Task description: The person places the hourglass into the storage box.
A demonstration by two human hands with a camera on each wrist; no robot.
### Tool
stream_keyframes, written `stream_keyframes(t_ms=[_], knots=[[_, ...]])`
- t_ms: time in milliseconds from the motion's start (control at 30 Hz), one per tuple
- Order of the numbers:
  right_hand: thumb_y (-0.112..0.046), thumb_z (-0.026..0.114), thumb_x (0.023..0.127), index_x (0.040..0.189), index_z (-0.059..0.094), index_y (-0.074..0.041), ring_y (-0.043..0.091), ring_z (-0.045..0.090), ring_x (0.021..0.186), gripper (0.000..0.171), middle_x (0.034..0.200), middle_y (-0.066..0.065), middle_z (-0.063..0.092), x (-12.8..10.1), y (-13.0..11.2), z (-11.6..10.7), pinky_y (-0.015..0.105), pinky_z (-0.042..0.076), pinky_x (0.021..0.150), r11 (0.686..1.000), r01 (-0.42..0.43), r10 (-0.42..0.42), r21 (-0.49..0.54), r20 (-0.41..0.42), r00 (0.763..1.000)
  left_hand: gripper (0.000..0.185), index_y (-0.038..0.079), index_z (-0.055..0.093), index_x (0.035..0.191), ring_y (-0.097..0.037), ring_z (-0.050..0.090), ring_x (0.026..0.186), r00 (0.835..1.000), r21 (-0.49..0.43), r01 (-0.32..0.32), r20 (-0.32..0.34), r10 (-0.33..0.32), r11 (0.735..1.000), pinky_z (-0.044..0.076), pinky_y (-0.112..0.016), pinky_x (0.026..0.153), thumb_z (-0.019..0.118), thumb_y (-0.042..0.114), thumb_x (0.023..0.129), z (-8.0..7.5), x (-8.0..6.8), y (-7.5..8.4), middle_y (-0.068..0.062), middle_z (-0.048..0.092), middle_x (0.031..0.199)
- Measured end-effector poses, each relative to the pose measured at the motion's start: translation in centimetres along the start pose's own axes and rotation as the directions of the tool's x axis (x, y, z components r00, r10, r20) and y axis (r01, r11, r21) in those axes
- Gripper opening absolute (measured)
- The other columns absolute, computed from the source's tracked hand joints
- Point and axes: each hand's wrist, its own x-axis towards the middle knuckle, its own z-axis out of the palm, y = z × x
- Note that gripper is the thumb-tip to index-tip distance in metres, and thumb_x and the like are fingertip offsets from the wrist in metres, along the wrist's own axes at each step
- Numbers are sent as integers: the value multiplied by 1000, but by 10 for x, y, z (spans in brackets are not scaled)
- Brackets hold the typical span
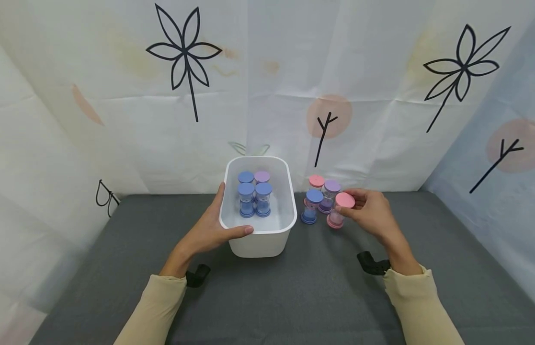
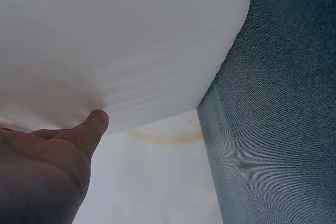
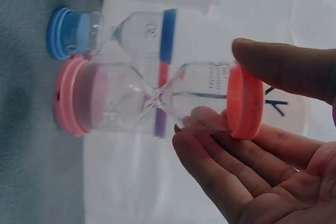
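The pink sand timer [image 1: 340,211] stands upright on the grey mat [image 1: 293,297], just right of the white bin [image 1: 284,230], at the front right of a cluster of four timers. The other three are a blue one [image 1: 312,206] just beside it on the left, a purple one [image 1: 329,196] and a second pink one [image 1: 315,183] behind. Four more stand inside the bin: three blue [image 1: 254,199] and one purple [image 1: 262,177]. The bin's right half holds no timers, and open mat lies in front of the bin and to the right of the cluster.

The right hand [image 1: 372,213] pinches the pink timer's top cap, thumb on one edge and fingers [image 3: 210,145] on the other. The left hand [image 1: 211,227] clasps the bin's near left corner, thumb [image 2: 94,124] pressed on the wall.
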Motion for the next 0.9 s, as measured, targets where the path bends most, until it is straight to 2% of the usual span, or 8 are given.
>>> stream_keyframes(t_ms=[100,233,367,467,500,733,833,900], knots=[[-14,80,89,132,61,7,36,67,111,52,124,25,67,-4,-6,-3,22,54,77,1000,14,-14,-3,-2,1000,119,41,7,160,-28,55,121,1000,1,5,-1,-5,1000,43,-65,98,90,19,78,0,0,-1,-11,35,156],[-10,79,88,133,59,10,38,66,113,52,126,27,65,-10,-15,-8,14,52,77,997,36,-34,74,-37,999,118,40,6,160,-27,55,121,1000,11,14,-5,-14,1000,42,-65,98,90,20,78,0,-1,-1,-10,36,156],[-7,78,89,135,57,11,14,68,105,54,127,28,63,-16,-22,-14,11,50,79,982,73,-57,173,-98,994,118,42,7,160,-27,54,121,1000,11,12,-7,-12,1000,42,-65,99,90,20,78,0,-1,-1,-10,35,156],[-5,77,90,137,55,11,-5,63,98,54,128,29,62,-19,-26,-16,13,52,79,967,100,-68,235,-143,987,118,42,7,159,-27,55,121,1000,12,12,-9,-11,1000,42,-65,99,90,20,78,0,-1,0,-10,36,156],[-4,77,90,138,54,11,-6,63,98,55,129,29,61,-19,-26,-17,13,52,79,961,107,-68,256,-156,985,118,42,7,159,-27,55,121,1000,12,11,-9,-11,1000,42,-65,99,90,20,78,0,-1,0,-10,36,156],[-2,77,90,139,54,10,-4,65,100,55,130,28,60,-22,-32,-16,16,53,81,926,161,-77,343,-246,966,118,42,8,159,-27,55,120,1000,9,9,-6,-9,1000,42,-65,98,90,19,78,0,-1,0,-11,36,156],[-1,76,89,138,55,11,-1,67,101,54,125,19,64,-23,-35,-15,17,53,81,901,202,-93,383,-284,954,118,42,8,159,-28,55,119,1000,8,10,-5,-10,1000,43,-65,97,90,19,78,0,-1,0,-11,36,155],[2,76,89,136,55,14,2,68,102,53,121,11,67,-23,-36,-14,19,54,81,868,241,-110,434,-306,946,118,43,8,159,-28,56,119,1000,9,11,-5,-10,1000,43,-65,97,90,19,78,0,-1,0,-11,37,155]])
